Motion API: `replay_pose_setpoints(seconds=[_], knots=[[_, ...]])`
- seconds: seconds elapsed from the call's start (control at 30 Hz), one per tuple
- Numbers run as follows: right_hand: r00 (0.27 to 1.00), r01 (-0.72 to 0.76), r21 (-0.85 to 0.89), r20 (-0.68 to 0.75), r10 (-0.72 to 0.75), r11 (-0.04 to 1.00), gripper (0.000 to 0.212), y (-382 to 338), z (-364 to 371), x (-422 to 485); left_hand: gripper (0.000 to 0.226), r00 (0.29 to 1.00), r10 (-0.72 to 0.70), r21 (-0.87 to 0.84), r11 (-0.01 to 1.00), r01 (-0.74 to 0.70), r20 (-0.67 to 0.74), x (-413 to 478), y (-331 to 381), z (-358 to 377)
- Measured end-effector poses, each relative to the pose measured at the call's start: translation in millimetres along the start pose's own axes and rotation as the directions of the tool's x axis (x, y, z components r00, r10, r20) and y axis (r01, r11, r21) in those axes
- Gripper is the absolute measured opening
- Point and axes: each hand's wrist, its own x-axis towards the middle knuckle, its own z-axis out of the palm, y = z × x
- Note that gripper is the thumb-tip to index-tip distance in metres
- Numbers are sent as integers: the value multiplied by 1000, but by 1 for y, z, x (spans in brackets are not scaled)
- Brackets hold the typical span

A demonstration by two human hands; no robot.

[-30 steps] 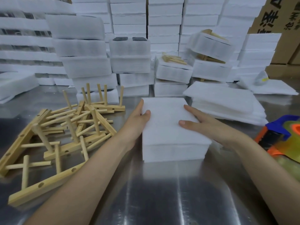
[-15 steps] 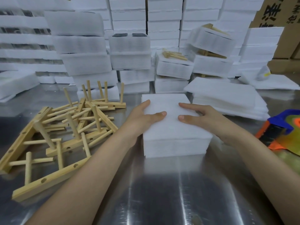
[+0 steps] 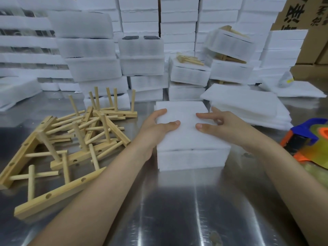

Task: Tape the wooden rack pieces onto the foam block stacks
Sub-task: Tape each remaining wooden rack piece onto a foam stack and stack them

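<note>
Foam block stack is set centre on steel table. Left hand is wrapped round its left edge, thumb on top. Right hand is laid on top, fingers loosely spread, nothing gripped. Step judged: stack being squared, no rack on it yet. Next, one of the wooden rack pieces, left, must be fetched, then tape dispenser, right. Wrapped bundles are piled far.

Both hands on the white foam block stack at mid-table; left hand grips its left edge, thumb across the top; right hand rests on top, forefinger and thumb pointing left; a jumble of wooden rack pieces lies left on the steel table; tape dispenser at the right edge; wrapped foam bundles stacked far behind.
</note>
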Motion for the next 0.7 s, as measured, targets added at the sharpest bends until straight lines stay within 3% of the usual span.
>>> replay_pose_setpoints(seconds=[0.1, 0.17, 0.23, 0.3, 0.33, 0.37, 0.4, 0.43, 0.47, 0.5, 0.53, 0.6, 0.63, 0.7], knots=[[964, 170, -287, -148, -219, 943, 51, -14, 10, -5, 62, 1000, 26, 41, 999, -26, 1, 1, -2, 1], [964, 248, -397, 10, -266, 884, 70, -22, 22, -10, 65, 1000, 28, 90, 996, -29, 11, 3, -4, -1], [965, 261, -527, 166, -202, 809, 80, -22, 30, -11, 71, 998, -5, 129, 992, -3, 58, 3, -4, -1], [968, 242, -549, 193, -160, 800, 82, -21, 29, -10, 70, 998, 7, 218, 976, -20, 61, 1, 1, 0], [968, 240, -544, 194, -157, 804, 83, -21, 28, -9, 63, 995, 98, 317, 943, -98, 16, -1, 4, -1], [968, 242, -541, 196, -159, 805, 84, -22, 28, -9, 54, 959, 281, 476, 849, -229, -39, -4, 9, -3], [967, 245, -542, 198, -161, 804, 84, -22, 28, -9, 46, 858, 507, 670, 663, -334, -75, -8, 15, -8], [965, 251, -544, 201, -166, 801, 84, -21, 28, -9, 43, 710, 700, 831, 437, -343, -76, -10, 21, -14], [964, 255, -545, 203, -169, 798, 84, -21, 28, -9, 46, 560, 825, 931, 260, -255, -77, -13, 28, -22], [964, 256, -546, 204, -169, 798, 84, -21, 28, -9, 51, 469, 877, 976, 181, -122, -104, -14, 34, -30], [965, 253, -543, 202, -168, 801, 84, -21, 28, -9, 59, 463, 870, 983, 186, 10, -169, -16, 40, -37], [967, 245, -534, 197, -163, 809, 83, -21, 28, -9, 71, 626, 695, 935, 239, 262, -353, -15, 43, -49], [967, 245, -530, 197, -163, 812, 83, -20, 28, -9, 73, 717, 558, 907, 217, 360, -418, -15, 42, -54], [966, 245, -525, 199, -163, 815, 83, -20, 28, -9, 54, 835, 323, 895, 165, 414, -446, -14, 41, -59]])
